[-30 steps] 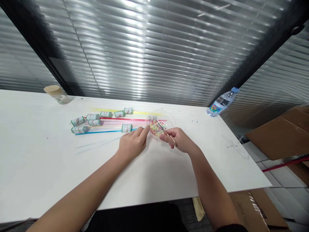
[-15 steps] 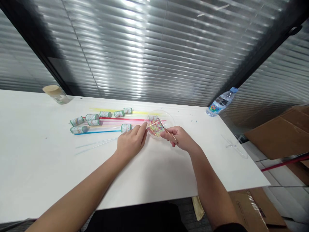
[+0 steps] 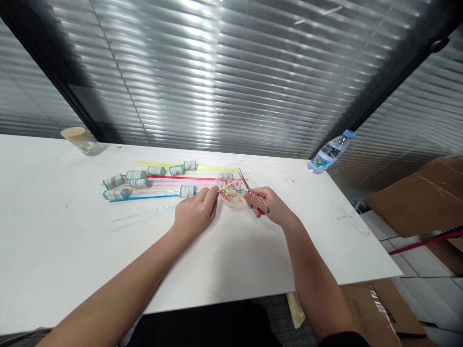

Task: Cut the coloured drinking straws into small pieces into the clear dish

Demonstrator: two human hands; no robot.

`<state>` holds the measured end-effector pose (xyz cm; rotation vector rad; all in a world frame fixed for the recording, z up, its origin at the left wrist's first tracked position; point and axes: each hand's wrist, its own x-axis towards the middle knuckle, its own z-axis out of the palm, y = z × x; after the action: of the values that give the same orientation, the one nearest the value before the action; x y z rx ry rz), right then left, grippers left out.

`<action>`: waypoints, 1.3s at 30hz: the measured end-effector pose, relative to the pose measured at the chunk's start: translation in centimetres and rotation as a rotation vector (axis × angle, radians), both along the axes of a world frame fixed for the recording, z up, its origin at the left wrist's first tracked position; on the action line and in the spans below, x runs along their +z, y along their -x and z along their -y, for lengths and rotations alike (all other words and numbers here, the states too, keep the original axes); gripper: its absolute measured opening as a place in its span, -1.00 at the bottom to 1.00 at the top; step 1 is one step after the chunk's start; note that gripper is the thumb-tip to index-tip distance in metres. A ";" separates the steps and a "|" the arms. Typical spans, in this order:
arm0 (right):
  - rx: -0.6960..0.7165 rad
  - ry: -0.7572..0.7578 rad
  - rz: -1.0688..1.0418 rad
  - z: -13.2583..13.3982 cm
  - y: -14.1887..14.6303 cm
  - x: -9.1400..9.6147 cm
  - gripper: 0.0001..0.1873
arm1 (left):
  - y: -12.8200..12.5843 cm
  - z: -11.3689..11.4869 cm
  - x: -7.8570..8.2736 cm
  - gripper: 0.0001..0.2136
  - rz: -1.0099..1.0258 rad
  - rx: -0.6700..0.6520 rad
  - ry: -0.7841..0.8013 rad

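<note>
My right hand [image 3: 268, 206] grips a small pair of scissors [image 3: 246, 184] with its blades parted over a clear round dish [image 3: 253, 176] of short coloured straw pieces [image 3: 234, 191]. My left hand [image 3: 196, 213] pinches a thin straw [image 3: 228, 185] whose end reaches between the blades above the dish. To the left lie several long coloured straws [image 3: 162, 184] with paper-wrapped rolls [image 3: 116, 193] on them, spread across the white table [image 3: 72, 250].
A jar with a tan lid [image 3: 80, 140] lies at the back left. A plastic water bottle [image 3: 328, 153] lies at the back right corner. A clear plastic lid [image 3: 352, 219] rests near the right edge. Cardboard boxes [image 3: 412, 202] stand on the floor to the right.
The scissors have tilted more upright and the blades have parted. My left hand has shifted slightly left, holding the thin straw up to the blades.
</note>
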<state>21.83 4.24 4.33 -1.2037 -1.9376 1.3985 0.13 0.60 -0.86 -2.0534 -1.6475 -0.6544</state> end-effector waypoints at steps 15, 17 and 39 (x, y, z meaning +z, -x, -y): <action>0.051 0.059 -0.040 0.0 0.2 -0.2 -0.43 | 0.1 -0.1 -0.3 -0.79 -0.018 -0.017 -0.043; 0.052 0.045 0.003 0.1 0.2 0.0 -0.43 | 0.1 0.0 -0.2 -0.78 -0.007 0.008 -0.015; 0.027 0.007 0.069 0.4 0.6 0.5 -0.44 | -0.1 0.1 0.1 -0.78 -0.033 -0.016 -0.042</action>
<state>21.22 3.81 4.83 -1.2488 -2.0040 1.3955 0.22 0.52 -0.77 -2.0392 -1.5868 -0.6521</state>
